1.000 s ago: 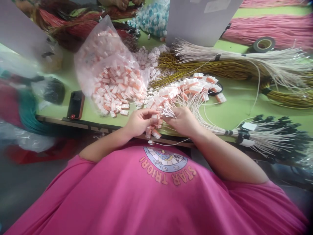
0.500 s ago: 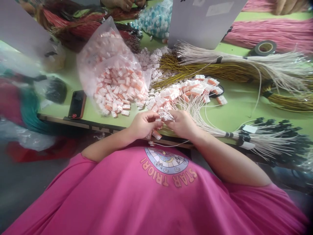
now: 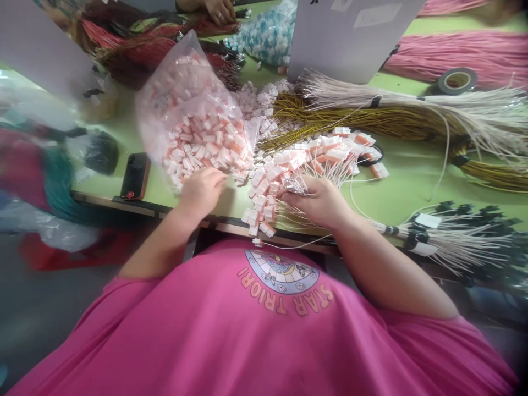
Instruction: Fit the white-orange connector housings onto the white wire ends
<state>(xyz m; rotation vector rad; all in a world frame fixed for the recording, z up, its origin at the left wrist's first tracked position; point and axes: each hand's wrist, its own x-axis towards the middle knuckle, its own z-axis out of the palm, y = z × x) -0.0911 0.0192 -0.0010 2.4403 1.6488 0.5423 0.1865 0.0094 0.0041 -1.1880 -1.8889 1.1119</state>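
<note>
My right hand [image 3: 319,201] is closed round a bunch of thin white wires [image 3: 297,184], their bare ends poking out past the thumb. Many of these wires carry white-and-orange plastic connectors [image 3: 264,190], heaped beside and in front of that hand, some reaching the table's front edge. At the near side of a loose connector pile [image 3: 202,144], my left hand [image 3: 202,192] has its fingers bent together against the pieces. Whatever sits between those fingertips is hidden and slightly blurred. The pile spills from a clear plastic bag [image 3: 165,91].
Left of the pile lies a phone [image 3: 135,175]. White wires [image 3: 412,99], yellow-brown wires [image 3: 383,122] and a tape roll [image 3: 457,81] lie at the right. Black connectors [image 3: 474,225] end a taped bundle. A grey-white panel [image 3: 346,38] stands behind; another person's hand [image 3: 220,10] shows beyond.
My left hand has left the wire ends by my right hand and moved left to the loose pile. My right hand keeps its hold on the wires. The view has shifted slightly.
</note>
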